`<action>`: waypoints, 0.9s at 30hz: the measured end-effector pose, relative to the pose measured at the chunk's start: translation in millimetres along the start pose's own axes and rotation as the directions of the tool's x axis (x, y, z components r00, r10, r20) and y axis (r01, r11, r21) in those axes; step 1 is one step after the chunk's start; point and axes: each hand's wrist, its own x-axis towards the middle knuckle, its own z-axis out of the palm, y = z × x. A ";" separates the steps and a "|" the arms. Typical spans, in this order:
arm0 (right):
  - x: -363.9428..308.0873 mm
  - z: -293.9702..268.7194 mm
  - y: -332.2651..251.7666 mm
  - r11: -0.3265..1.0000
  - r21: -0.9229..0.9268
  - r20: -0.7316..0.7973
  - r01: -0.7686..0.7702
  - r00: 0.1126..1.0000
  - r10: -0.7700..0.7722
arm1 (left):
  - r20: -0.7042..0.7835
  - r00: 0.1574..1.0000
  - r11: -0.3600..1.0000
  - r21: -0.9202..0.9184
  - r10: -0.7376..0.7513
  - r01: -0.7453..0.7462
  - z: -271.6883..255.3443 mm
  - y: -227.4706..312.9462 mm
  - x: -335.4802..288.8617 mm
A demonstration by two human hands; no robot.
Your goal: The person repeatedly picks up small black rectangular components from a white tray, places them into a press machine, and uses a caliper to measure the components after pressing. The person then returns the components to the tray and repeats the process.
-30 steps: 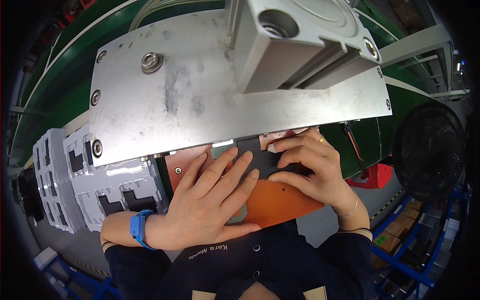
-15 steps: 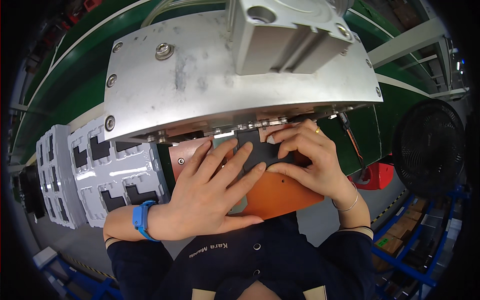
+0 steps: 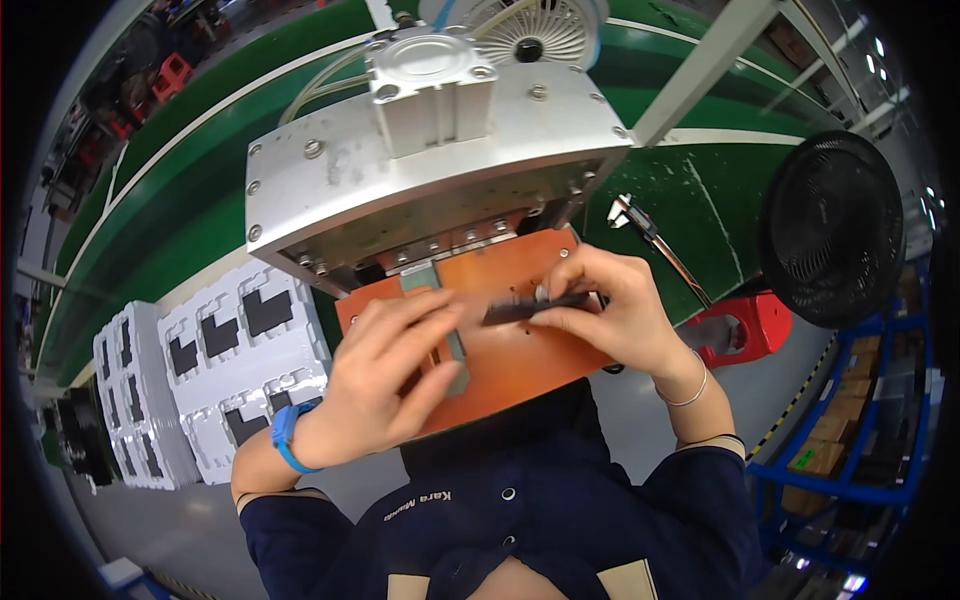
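Note:
My right hand (image 3: 618,305) pinches a flat black piece (image 3: 520,309) between thumb and fingers, tilted nearly edge-on above the orange plate (image 3: 490,365). The piece's left end is smeared by motion. My left hand (image 3: 385,365) is over the plate's left part, fingers apart and holding nothing. Beneath its fingers a grey-green strip (image 3: 453,375) runs across the plate and is partly hidden. Just beyond both hands stands a silver metal press (image 3: 430,160), with a row of bolts under its front edge.
White trays (image 3: 240,350) with L-shaped black pieces lie at left, beside a stack of similar trays (image 3: 135,390). A caliper (image 3: 655,245) rests on the green table (image 3: 720,200). At right are a black fan (image 3: 835,230), a red stool (image 3: 745,330) and a blue rack (image 3: 840,470).
The black piece, flat under both hands before, is now raised and tilted in my right hand. My left hand has come off it leftward. The view has shifted, showing more of the press.

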 end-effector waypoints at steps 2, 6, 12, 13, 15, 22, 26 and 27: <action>-12.0 0.2 -16.8 0.986 -0.033 -0.012 0.163 0.987 -0.163 | 0.053 0.986 0.964 -0.206 -0.159 0.166 -6.9 7.3 -1.1; -22.7 26.5 -37.1 0.800 -0.125 0.034 0.587 0.809 -0.587 | 0.679 0.694 0.501 -0.527 -0.239 0.687 -22.0 18.8 4.7; -11.3 14.3 -12.1 0.769 -0.383 -0.028 0.512 0.826 -0.563 | 0.765 0.621 0.064 -0.620 -0.171 0.782 -13.9 10.8 -12.7; -11.5 3.3 0.6 0.850 -0.416 -0.180 0.323 0.887 -0.425 | 0.756 0.605 0.053 -0.613 -0.248 0.788 -17.7 9.8 -11.9; -18.2 -33.5 58.7 0.872 -0.489 -0.437 0.004 0.864 -0.249 | 0.707 0.630 0.085 -0.641 -0.322 0.763 -23.2 16.1 -2.7; -76.6 -108.9 192.0 0.629 -0.548 -0.515 -0.551 0.815 0.266 | 0.460 0.742 0.237 -0.748 -0.488 0.620 -7.1 -2.6 4.1; -74.8 -110.2 187.7 0.660 -0.500 -0.567 -0.561 0.788 0.240 | 0.458 0.740 0.222 -0.756 -0.493 0.615 -8.3 -5.6 1.9; -78.4 -111.3 185.7 0.711 -0.424 -0.582 -0.561 0.770 0.261 | 0.467 0.734 0.212 -0.753 -0.494 0.622 -9.3 -5.8 2.8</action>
